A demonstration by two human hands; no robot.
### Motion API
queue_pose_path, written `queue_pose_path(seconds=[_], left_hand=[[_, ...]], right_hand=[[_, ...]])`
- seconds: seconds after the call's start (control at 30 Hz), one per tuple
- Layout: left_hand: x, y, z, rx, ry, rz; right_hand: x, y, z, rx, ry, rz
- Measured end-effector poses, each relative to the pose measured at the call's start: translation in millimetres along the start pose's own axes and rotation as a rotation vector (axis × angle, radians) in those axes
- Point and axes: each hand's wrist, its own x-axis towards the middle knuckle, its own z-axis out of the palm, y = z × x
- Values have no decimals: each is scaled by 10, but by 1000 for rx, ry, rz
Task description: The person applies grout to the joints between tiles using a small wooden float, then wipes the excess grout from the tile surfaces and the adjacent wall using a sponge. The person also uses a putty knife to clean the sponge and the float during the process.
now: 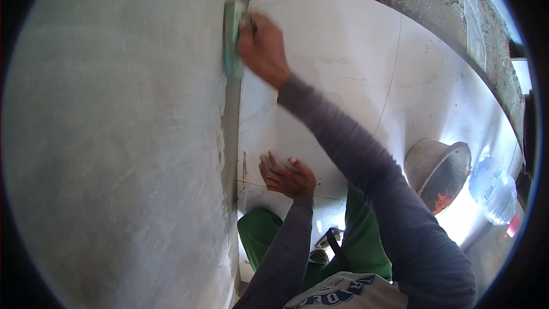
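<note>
My right hand (pixel 264 48) is closed round a green hand float (pixel 233 37), smeared by motion. The float lies along the grey plastered wall (pixel 126 126), close to the strip where the wall meets the white tiles. Nearer to me, my left hand (pixel 289 176) rests on the glossy white tile floor (pixel 320 74), fingers stretched out and holding nothing. A band of grey mortar (pixel 230 114) runs down the wall's foot, beside the left hand.
On the tiles to the right, a worn bucket (pixel 426 163) lies tilted, orange-red marks inside. Next to it lies a clear plastic bottle (pixel 493 191) with a red cap. Rough concrete and rubble (pixel 417 0) border the tiles' curved-looking far edge. My green-trousered knees are at the bottom.
</note>
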Motion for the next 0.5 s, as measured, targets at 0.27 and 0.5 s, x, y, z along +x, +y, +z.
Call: queue_pose_path(seconds=[0.27, 0.5], left_hand=[[-181, -4, 145, -30, -86, -25], [-136, 37, 119, 84, -100, 10]], right_hand=[[-894, 196, -72, -137, 16, 112], [-338, -166, -258, 1, -43, 263]])
